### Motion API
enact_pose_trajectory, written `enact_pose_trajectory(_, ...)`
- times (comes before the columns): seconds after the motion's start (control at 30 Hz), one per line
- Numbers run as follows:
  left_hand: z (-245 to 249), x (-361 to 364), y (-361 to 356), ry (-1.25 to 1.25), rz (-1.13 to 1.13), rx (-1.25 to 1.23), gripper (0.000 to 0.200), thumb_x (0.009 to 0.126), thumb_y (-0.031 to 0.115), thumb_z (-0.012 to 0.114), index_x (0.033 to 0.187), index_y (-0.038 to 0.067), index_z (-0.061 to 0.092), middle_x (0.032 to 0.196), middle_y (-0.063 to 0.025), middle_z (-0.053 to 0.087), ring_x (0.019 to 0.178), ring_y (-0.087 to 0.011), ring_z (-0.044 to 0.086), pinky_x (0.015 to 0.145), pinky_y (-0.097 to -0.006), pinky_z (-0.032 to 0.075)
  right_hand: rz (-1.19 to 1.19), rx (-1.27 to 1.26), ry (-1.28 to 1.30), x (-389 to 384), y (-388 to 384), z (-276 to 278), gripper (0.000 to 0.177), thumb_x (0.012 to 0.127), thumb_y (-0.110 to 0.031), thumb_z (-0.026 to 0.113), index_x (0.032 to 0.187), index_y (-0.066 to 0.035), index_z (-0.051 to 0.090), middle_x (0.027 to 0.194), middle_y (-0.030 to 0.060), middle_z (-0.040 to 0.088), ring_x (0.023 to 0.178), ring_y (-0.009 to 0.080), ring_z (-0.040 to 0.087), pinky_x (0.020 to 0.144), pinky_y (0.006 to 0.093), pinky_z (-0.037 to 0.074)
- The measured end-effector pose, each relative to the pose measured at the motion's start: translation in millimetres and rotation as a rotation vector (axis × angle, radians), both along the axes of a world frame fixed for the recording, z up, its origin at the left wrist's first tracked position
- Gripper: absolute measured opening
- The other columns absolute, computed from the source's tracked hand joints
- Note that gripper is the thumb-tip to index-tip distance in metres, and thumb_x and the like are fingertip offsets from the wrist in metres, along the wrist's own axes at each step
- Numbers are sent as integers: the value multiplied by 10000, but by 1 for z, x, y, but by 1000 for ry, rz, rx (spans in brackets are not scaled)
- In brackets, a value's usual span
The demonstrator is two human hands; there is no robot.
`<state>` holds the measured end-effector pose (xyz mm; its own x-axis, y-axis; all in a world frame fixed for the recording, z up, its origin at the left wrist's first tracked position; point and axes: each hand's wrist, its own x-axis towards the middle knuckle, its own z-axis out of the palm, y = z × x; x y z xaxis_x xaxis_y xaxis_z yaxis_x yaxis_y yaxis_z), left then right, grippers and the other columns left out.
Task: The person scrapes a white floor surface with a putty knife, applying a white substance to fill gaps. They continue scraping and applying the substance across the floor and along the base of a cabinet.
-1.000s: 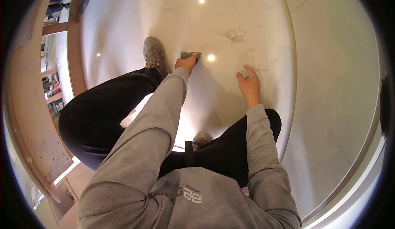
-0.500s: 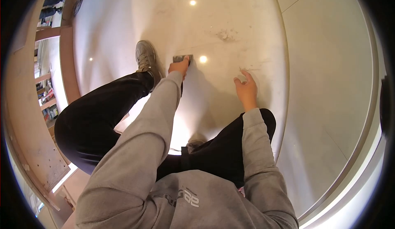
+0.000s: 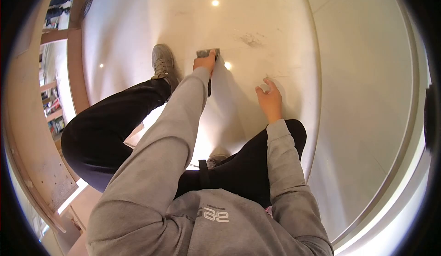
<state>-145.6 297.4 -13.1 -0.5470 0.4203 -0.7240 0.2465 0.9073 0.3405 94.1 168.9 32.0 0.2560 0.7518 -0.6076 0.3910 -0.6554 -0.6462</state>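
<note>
One flat, dark tool (image 3: 202, 53) is over the pale surface (image 3: 257, 8), beside the shoe (image 3: 162, 58), gripped in the left hand (image 3: 204, 63); it sits farther forward than half a second ago. Right hand (image 3: 269, 100): thumb and forefinger parted, surface contact undetermined. Sweatshirt (image 3: 206, 242): white lettering (image 3: 216, 214), wording illegible.

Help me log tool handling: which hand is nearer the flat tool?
Left. The left hand grips the flat tool; the right hand is apart from it, off to the right.
</note>
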Motion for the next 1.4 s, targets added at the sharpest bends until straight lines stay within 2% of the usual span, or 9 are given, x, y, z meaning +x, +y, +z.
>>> enact_pose_trajectory(0.13,-5,31,-84,-258,224,76,446,925,383,589,1097,-17,494,707,-134,574,474,-239,534,392,-397,413,108,75,0,-8,-19,-17,537,828,-349,679,1280,-72,596,895,186,694,875,334,666,825,429,510)
enact_pose_trajectory(0.33,7,69,-143,-773,460,-8,245,1015,283,443,1089,79,556,892,-93,614,732,-232,616,634,-427,534,290,-83,44,-54,-43,-8,681,874,-326,615,1462,-74,383,1197,282,622,1140,422,588,957,473,465)
enact_pose_trajectory(0.5,35,71,-137,-617,29,-127,269,1005,352,478,1018,105,585,926,-44,621,823,-200,607,727,-400,489,125,-32,-28,-54,-54,18,641,882,-293,586,1457,-78,402,1145,283,642,1012,408,646,894,460,501)
enact_pose_trajectory(0.77,45,61,-129,-741,-21,100,285,988,375,457,882,129,553,888,-30,662,748,-156,591,658,-345,458,-9,238,-516,-12,-57,85,567,875,-313,594,1399,-126,490,1129,227,666,999,415,645,891,494,502)
enact_pose_trajectory(0.97,34,94,-148,-788,-162,-127,354,976,452,499,910,114,581,887,-51,660,745,-164,603,625,-356,476,238,-133,-536,-17,-68,44,549,869,-367,659,1376,-191,545,1185,222,651,1106,355,624,949,416,493)
enact_pose_trajectory(1.07,31,113,-180,-762,-7,-330,439,973,519,477,913,101,597,871,-53,648,739,-172,602,615,-343,481,185,-196,-518,-49,-81,4,530,894,-370,643,1401,-283,515,1065,226,674,1002,377,645,885,448,503)
enact_pose_trajectory(1.13,15,124,-194,-822,486,-58,550,968,603,412,953,91,613,883,-71,656,786,-192,622,638,-326,495,197,-120,-513,-57,-64,-12,497,942,-340,588,1426,-314,479,945,229,666,903,396,640,807,483,498)
enact_pose_trajectory(1.23,11,132,-201,-745,181,96,682,979,636,339,1054,28,640,971,-121,696,784,-231,665,701,-367,518,230,-46,-529,-54,-8,-20,482,960,-350,568,1430,-303,474,900,217,669,884,389,639,798,480,500)
enact_pose_trajectory(1.4,3,155,-224,-918,410,-174,716,977,655,308,1087,16,611,978,-131,697,804,-237,673,713,-368,523,232,-46,-485,-56,36,-17,505,950,-420,564,1435,-328,460,979,190,667,961,357,641,839,451,512)
